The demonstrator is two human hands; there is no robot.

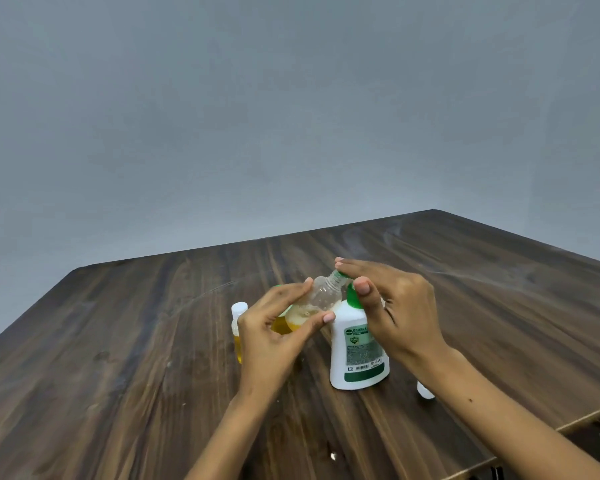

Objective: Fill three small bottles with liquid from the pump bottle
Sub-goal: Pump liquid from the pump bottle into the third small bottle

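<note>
Nearest the lens, two bare forearms can be seen coming in from the bottom edge over the dark wood table (pixel 118 341), with the wrists meeting around the bottles in the middle.

Label first, since that's the readable bit: on the white pump bottle (pixel 359 355) the word "ORIGINAL" can be made out in green at the top of the label, next to a small round green logo that's too blurry to be read. Below that, a block of fine print, what looks like a barcode strip and a green band along the bottom are seen, none of it legible. So no brand can be confirmed.

The pump bottle is stood upright on the table, tucked right under the right hand (pixel 395 306). That hand is laid over the green pump head (pixel 352 294) with fingers stretched out fairly straight and the thumb pointed down beside the collar.

A clear small bottle (pixel 321 296) is held tilted by the left hand (pixel 274 330), pinched between thumb and fingers, with its open neck pushed up against the pump spout. A bit of yellow liquid is pooled in its lower end.

Just left of the left hand, a capped small bottle (pixel 239 332) with yellow liquid is stood on the table, partly hidden. A small white object (pixel 425 391) is peeking out under the right wrist; what it is can't be told.
</note>
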